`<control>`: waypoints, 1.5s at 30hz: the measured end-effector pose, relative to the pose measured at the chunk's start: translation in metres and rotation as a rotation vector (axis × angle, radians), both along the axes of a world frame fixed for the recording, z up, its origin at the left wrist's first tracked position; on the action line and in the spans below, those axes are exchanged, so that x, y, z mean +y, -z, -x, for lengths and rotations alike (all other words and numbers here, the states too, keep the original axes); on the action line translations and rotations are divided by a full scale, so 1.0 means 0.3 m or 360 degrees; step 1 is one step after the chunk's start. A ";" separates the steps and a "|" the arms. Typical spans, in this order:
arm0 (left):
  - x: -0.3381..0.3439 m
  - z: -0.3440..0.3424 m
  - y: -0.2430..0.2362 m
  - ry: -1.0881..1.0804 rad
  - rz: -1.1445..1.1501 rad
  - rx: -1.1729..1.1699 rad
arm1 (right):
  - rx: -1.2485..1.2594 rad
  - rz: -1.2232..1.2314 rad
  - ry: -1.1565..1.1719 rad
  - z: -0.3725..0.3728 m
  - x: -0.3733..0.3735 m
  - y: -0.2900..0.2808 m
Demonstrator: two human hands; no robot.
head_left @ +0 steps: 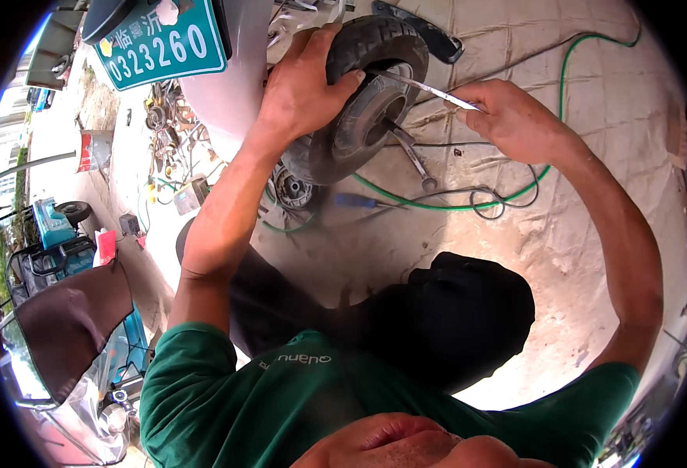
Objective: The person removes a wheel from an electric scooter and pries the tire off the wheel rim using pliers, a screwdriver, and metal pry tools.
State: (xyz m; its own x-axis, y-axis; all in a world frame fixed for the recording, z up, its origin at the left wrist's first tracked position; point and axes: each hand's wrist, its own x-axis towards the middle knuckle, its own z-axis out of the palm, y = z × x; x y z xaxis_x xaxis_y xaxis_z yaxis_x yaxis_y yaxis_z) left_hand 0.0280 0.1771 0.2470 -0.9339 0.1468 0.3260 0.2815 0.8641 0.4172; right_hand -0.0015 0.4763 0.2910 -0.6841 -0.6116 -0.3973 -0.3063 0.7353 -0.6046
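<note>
Head view, wheel: a black tire point(390, 37) on a grey rim point(365, 123) is at the far middle, just right of a pale scooter body point(230, 97) with a green plate point(164, 45).
Left hand: this hand point(300, 90) clasps the tire's left side, its thumb spread from the fingers and lying on the sidewall.
Right hand: this hand point(519, 121) has its fingers curled together, pinching a metal bar point(429, 90) against the thumb.
Bar tip: at the tire's inner edge, near the left thumb.
Floor: a blue-handled screwdriver point(355, 200) lies nearer, beside a green hose point(449, 207).
</note>
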 end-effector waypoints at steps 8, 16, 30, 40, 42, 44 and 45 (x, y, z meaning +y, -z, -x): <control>0.001 0.004 0.026 0.0022 0.0004 0.0036 | 0.0056 0.0374 0.0416 -0.183 -0.046 0.157; 0.004 0.002 0.029 0.0050 -0.0055 0.0004 | 0.0179 0.0382 0.0459 -0.229 -0.008 0.262; 0.000 0.003 0.037 0.0013 -0.0053 0.0094 | 0.0097 0.0232 0.0535 -0.219 -0.030 0.225; -0.048 -0.063 0.037 0.0076 -0.0159 0.0054 | 0.0035 0.0332 0.0625 -0.251 -0.053 0.240; -0.055 -0.053 0.050 0.0081 -0.0159 0.0037 | 0.0065 0.0297 0.0617 -0.257 -0.084 0.199; -0.068 -0.053 0.062 0.0100 -0.0199 0.0039 | 0.0024 0.0333 0.0613 -0.284 -0.128 0.169; -0.076 -0.067 0.045 0.0138 -0.0246 0.0068 | -0.0017 0.0374 0.0669 -0.306 -0.135 0.163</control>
